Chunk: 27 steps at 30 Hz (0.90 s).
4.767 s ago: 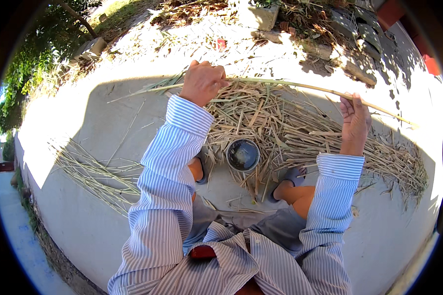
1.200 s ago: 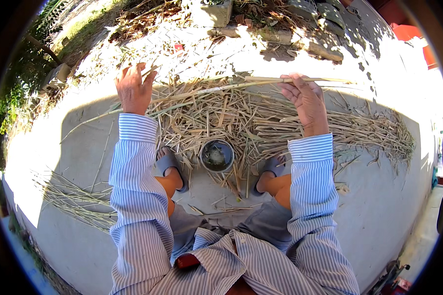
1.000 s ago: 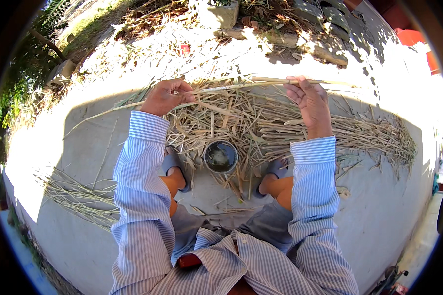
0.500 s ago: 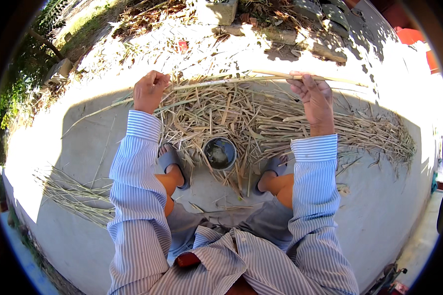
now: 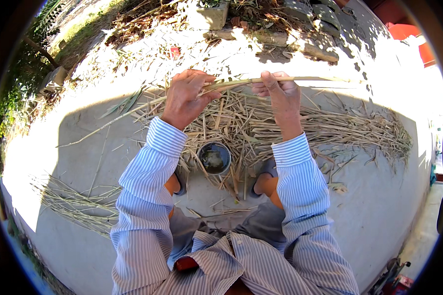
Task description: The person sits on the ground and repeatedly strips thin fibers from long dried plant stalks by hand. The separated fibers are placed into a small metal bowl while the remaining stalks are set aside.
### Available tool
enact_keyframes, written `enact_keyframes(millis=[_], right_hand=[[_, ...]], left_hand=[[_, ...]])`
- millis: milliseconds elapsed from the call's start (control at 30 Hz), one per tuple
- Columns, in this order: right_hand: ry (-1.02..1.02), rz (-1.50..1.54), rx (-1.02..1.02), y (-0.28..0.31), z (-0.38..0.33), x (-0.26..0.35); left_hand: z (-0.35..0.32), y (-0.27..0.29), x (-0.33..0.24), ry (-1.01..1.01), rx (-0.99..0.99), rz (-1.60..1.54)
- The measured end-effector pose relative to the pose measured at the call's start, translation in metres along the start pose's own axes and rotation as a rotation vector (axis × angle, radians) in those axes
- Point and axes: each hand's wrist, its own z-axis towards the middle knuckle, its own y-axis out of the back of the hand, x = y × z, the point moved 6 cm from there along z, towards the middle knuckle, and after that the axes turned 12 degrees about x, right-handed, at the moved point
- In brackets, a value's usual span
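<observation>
A long, dry, pale stalk [image 5: 241,82] runs across in front of me at arm's length. My left hand [image 5: 186,98] is closed loosely around it, with thumb and fingers on either side. A little to the right, my right hand [image 5: 281,98] pinches the same stalk between thumb and fingers. The thin end slants down to the left past my left hand; the other end reaches out right beyond my right hand. Beneath both hands lies a heap of cut straw-coloured stalks [image 5: 231,118]. A round bowl of dark liquid [image 5: 214,158] stands at the near edge of the heap.
A bundle of stalks [image 5: 359,129] spreads right over the concrete floor [image 5: 364,206]. Thin, greener stalks [image 5: 83,204] lie at left. Green leaves [image 5: 125,103] rest near the heap's left edge. Far ahead are a concrete block [image 5: 209,17] and dry litter. My sandalled feet flank the bowl.
My left hand has moved right along the stalk and my right hand has moved left, so they are closer together. Some green leaves now show left of the heap.
</observation>
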Motion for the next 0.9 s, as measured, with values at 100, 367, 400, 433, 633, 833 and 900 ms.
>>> enact_keyframes(millis=[100,367,400,433,633,833,900], right_hand=[[-0.009,0.042,0.069,-0.016,-0.004,-0.004],[-0.037,0.166,-0.023,0.009,-0.001,-0.004],[-0.041,0.169,-0.026,0.007,0.001,-0.013],[-0.051,0.159,0.001,0.003,0.000,-0.013],[0.028,0.243,-0.028,0.024,-0.001,-0.003],[-0.006,0.221,-0.057,0.042,-0.004,-0.006],[-0.018,0.236,-0.022,0.024,-0.005,-0.004]], left_hand=[[0.007,-0.015,-0.011,0.048,0.025,-0.173],[-0.013,0.018,0.055,0.422,-0.271,-0.559],[-0.004,0.015,0.040,0.324,-0.183,-0.433],[0.004,0.010,0.017,0.228,-0.095,-0.307],[-0.001,0.011,0.015,0.177,0.103,0.131],[-0.015,0.005,0.036,0.221,0.229,0.091],[-0.005,-0.008,0.015,0.124,0.143,-0.087]])
